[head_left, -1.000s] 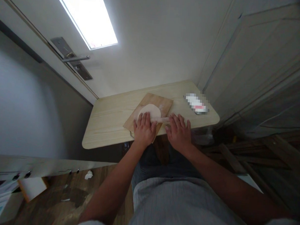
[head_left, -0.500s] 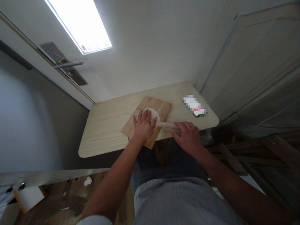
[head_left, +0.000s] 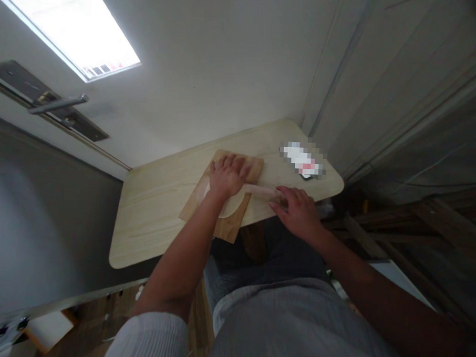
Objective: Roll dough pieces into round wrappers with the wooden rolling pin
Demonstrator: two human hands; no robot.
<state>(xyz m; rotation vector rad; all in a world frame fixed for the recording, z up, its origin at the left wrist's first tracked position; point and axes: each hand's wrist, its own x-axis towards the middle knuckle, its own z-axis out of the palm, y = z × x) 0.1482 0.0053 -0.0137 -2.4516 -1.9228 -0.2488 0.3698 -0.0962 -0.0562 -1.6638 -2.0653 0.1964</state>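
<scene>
A round, flat sheet of pale dough (head_left: 231, 206) lies on a wooden cutting board (head_left: 230, 228). My left hand (head_left: 227, 176) rests palm down over the far part of the dough and board, fingers apart. Its wrist and forearm cover much of the dough. A thin wooden rolling pin (head_left: 261, 189) extends from beside my left hand to my right hand (head_left: 297, 208). The fingers of my right hand close round the pin's right end, off the board's right side. Whether the pin's left end reaches under my left hand is hidden.
The board sits on a light wooden table (head_left: 153, 206) with rounded corners. A phone (head_left: 302, 160), its screen blurred out, lies at the table's right. Behind stands a white door with a metal handle (head_left: 57, 105). Dark wooden planks (head_left: 377, 237) are at the right.
My left hand has moved forward over the dough toward the board's far edge, uncovering the dough's near part. My right hand still grips the pin. The head view has shifted.
</scene>
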